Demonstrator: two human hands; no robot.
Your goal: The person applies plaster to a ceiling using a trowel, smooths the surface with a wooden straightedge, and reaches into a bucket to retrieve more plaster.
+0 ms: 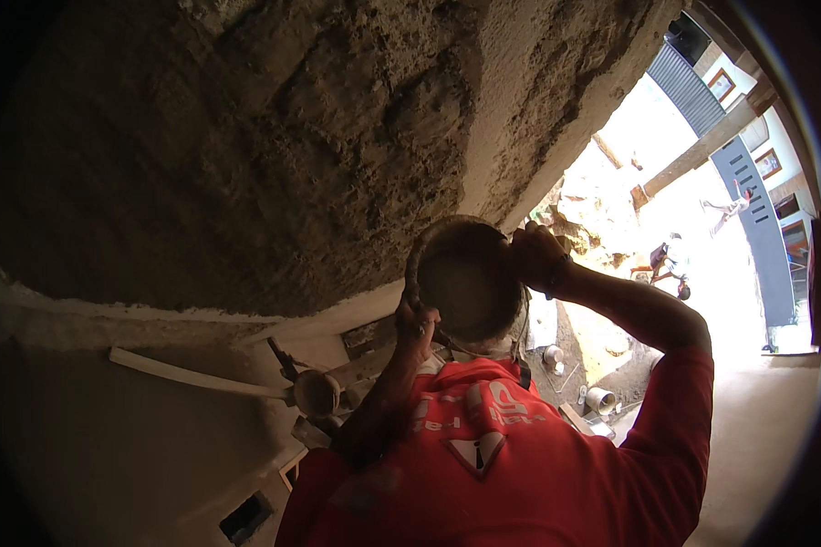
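Observation:
A round, mortar-stained bucket (461, 283) is held tilted in front of my red-shirted chest, its dark inside showing. My left hand (417, 325) grips its lower-left side, and my right hand (538, 257) has its fingers wrapped at the upper-right rim. Beside it rises a rough, partly plastered wall (292, 155).
Below left are another bucket (316, 394) and a long board (196, 372). Rubble (584, 228) and a fallen cylindrical container (600, 399) lie at the right. Farther out, two people (670, 264) (730, 208) are in a bright yard by a grey gate (748, 228).

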